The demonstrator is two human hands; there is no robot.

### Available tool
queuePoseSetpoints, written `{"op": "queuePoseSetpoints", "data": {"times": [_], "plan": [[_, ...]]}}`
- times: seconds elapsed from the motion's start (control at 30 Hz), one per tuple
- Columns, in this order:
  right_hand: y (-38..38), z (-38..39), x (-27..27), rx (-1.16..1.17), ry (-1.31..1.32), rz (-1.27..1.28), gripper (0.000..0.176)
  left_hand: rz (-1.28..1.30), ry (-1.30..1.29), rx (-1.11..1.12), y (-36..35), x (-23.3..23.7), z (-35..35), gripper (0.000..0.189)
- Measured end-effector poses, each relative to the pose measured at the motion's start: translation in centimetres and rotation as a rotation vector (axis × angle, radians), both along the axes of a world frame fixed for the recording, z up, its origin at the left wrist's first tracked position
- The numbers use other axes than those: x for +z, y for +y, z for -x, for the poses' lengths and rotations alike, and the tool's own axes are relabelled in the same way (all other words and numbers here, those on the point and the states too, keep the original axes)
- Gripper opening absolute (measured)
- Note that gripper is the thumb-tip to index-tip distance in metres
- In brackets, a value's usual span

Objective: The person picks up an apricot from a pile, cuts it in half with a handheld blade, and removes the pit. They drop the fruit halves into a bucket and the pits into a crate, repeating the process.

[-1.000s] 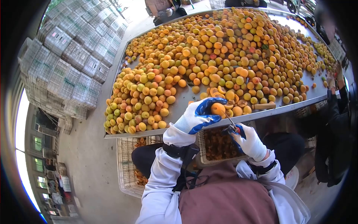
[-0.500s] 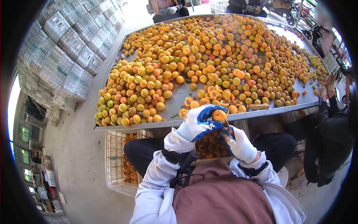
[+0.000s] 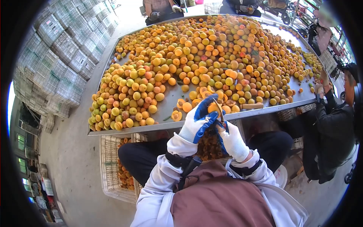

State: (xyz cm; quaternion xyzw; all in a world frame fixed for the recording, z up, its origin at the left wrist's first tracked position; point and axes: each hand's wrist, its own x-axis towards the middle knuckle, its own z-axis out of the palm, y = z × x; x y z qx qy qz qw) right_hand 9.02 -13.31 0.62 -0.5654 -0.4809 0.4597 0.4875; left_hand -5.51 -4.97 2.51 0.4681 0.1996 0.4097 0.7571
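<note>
My left hand (image 3: 197,123), in a white glove with blue coating, is closed around an apricot (image 3: 213,108) just above the table's near edge. My right hand (image 3: 233,143), gloved the same way, grips a small knife (image 3: 219,112) whose narrow curved metal blade lies against the apricot; its handle is mostly hidden by the fingers. Right beyond my hands, cut apricot halves (image 3: 176,115) rest on the metal table (image 3: 172,99), some showing their hollow or stone. A large heap of whole apricots (image 3: 211,49) spreads across the tabletop.
A wooden-looking handle (image 3: 252,106) lies near the table's front edge. Below, a white plastic crate (image 3: 107,170) holds apricot pieces, and more pieces (image 3: 208,145) sit between my knees. Crates (image 3: 56,56) are stacked at left. A co-worker (image 3: 329,128) sits at right; others are across the table.
The blade has swung up and now lies across the apricot's face. My right hand has turned and come closer under my left. The whole view has shifted slightly.
</note>
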Motion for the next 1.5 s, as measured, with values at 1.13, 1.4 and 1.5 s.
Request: {"op": "queuePoseSetpoints", "data": {"times": [1.13,1.4,1.5], "plan": [[1.3,0.5,-4.8,0.012,0.614,0.073,0.028,0.132,0.222,0.248,0.1,-3.9,-3.9,0.029],[2.0,-1.1,0.1,-0.194,0.476,0.040,0.022,0.018,0.167,0.357,2.7,-1.4,-3.7,0.036],[2.8,-3.7,1.9,-0.276,0.471,0.059,0.024,-0.278,0.449,0.363,2.9,-2.2,-3.0,0.030]]}}
